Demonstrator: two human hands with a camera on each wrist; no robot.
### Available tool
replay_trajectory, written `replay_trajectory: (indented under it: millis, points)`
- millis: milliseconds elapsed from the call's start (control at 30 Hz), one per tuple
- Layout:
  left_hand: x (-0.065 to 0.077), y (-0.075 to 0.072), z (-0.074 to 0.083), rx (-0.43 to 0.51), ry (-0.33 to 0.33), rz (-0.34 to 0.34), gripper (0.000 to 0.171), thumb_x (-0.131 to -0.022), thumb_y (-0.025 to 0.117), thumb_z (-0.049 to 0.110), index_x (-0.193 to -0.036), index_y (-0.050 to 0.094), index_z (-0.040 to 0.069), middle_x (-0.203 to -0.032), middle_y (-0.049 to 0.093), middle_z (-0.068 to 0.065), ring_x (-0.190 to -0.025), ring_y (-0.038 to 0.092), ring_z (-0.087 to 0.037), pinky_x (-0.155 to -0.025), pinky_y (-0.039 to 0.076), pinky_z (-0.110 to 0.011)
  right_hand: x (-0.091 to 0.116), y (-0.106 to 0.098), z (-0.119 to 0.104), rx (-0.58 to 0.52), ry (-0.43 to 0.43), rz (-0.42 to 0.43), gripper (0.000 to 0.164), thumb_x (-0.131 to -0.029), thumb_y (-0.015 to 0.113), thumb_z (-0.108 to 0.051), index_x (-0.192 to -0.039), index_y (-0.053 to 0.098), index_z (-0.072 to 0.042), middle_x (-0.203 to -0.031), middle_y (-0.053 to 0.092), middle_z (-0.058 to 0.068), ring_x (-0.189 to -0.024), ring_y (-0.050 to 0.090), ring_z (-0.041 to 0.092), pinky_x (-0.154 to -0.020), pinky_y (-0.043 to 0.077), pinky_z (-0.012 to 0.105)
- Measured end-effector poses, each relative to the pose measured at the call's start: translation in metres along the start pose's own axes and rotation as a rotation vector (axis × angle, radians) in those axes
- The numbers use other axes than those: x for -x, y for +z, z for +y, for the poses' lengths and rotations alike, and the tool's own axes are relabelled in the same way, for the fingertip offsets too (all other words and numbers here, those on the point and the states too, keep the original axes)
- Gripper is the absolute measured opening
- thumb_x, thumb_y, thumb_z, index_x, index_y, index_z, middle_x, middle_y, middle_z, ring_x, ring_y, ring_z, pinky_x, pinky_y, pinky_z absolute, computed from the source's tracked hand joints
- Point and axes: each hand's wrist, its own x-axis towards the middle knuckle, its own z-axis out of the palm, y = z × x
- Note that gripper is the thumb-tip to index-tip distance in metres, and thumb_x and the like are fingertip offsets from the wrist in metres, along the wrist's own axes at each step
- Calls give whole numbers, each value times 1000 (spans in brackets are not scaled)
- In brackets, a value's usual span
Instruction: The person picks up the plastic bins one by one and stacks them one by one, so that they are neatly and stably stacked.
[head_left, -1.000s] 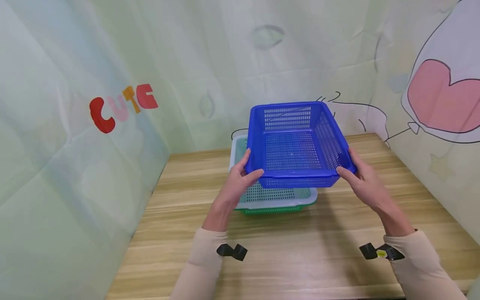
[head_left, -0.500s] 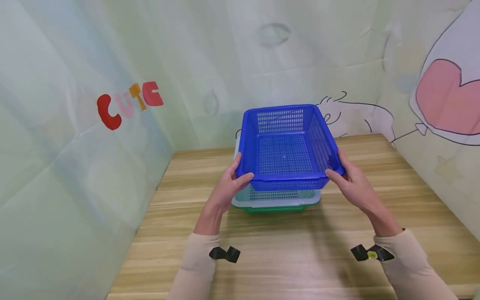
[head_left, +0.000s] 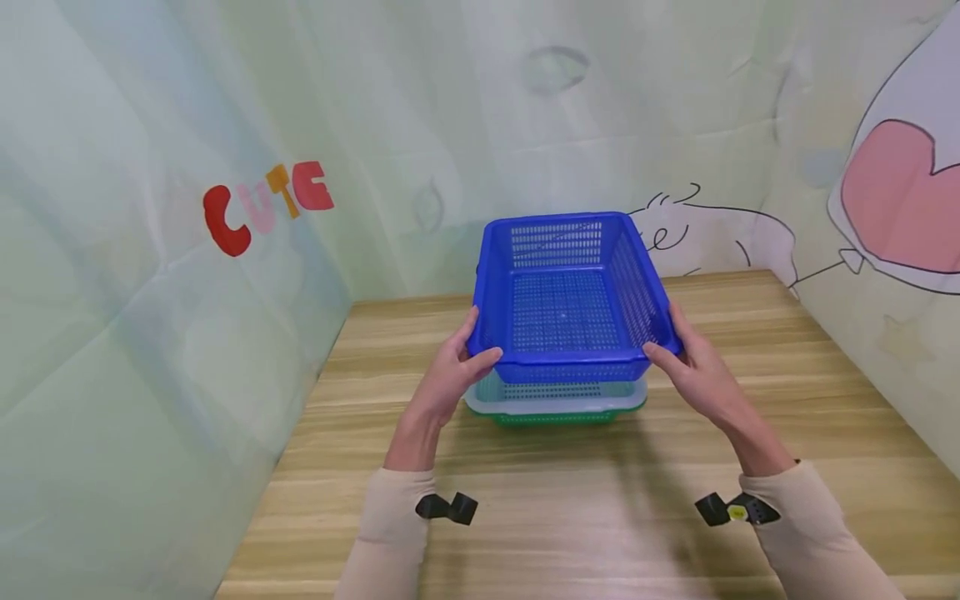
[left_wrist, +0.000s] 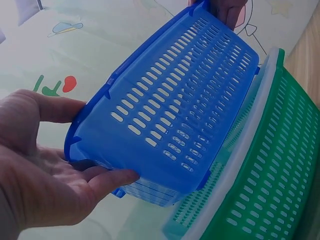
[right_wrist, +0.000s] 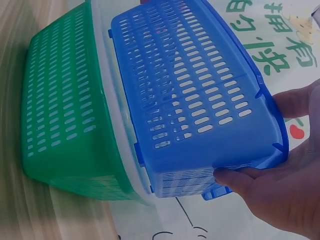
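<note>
Both hands hold a blue plastic basket with slotted sides by its two near corners. My left hand grips the left corner, thumb over the rim and fingers along the outer wall. At the right corner, my right hand grips it the same way. Directly beneath is a pale, whitish-rimmed basket nested in a green basket, which stands on the table. In the right wrist view, the blue basket's base is right at the pale rim. Most of the pale basket is hidden under the blue one.
The wood-grain table runs back to a printed fabric wall. More fabric closes in the left side and the right side. Black wrist straps sit on both sleeves.
The blue basket has shifted left and slightly down in both hands, and now sits more squarely over the nested baskets. The head view has turned slightly.
</note>
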Motion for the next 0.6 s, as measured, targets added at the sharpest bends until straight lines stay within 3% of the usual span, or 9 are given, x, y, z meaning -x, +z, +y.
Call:
replay_trajectory:
  millis: [233, 367, 600]
  points:
    - [-2, -2, -3, 30, 3, -7, 84, -99, 57, 3, -161, 0, 11, -156, 32, -27, -140, 37, -43, -112, 33, -47, -1, 3, 6, -32, 14, 0, 82, -106, 51, -23, -158, -9, -3, -161, 12, 28, -143, 26, 47, -107, 29, 56]
    - [0, -5, -6, -2, 15, -20, 79, -100, 58, 7, -160, 8, 6, -154, 35, -27, -141, 36, -42, -112, 33, -46, 0, 5, 9, -47, 28, -10, 81, -105, 54, -21, -159, -4, -2, -161, 16, 28, -143, 28, 46, -107, 30, 54]
    - [3, -11, -15, -50, 26, -41, 82, -99, 63, 14, -162, 10, 12, -158, 33, -20, -141, 36, -42, -112, 33, -52, 3, 9, 14, -54, 58, -21, 77, -103, 57, -22, -159, 8, -1, -155, 27, 30, -139, 35, 48, -106, 34, 57]
